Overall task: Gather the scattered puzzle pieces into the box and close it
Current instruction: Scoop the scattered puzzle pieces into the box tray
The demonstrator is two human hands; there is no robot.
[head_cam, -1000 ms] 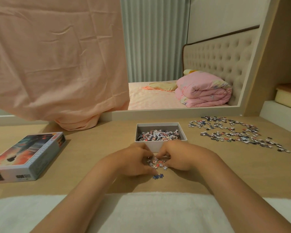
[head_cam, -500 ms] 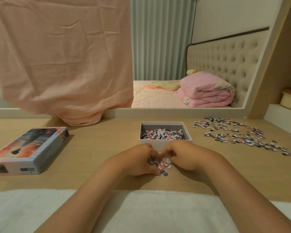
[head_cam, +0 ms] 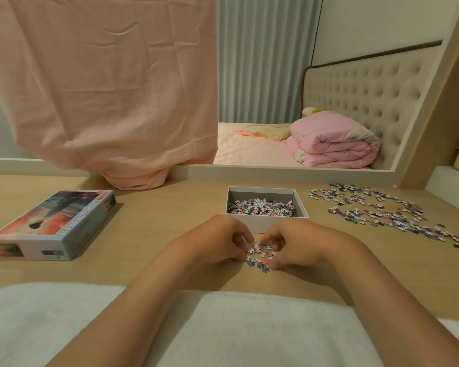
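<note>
Puzzle lid [head_cam: 51,223] lay flat, well left of the open box [head_cam: 260,223]. Left hand [head_cam: 217,242] and right hand [head_cam: 297,247], just in front of the box, curled fingers round a small cluster of pieces [head_cam: 260,256]. Scattered pieces [head_cam: 382,213] lay right of the box.

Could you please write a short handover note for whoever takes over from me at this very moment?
Hands: left hand and right hand have curled fingers cupping the small pile between them on the table, just in front of the box.
Box: open, partly filled with pieces.
Lid: lies flat at far left, picture side up.
Done: some pieces are boxed.
Left: lift this pile in, gather the big scatter right of the box, then fit the lid.
</note>
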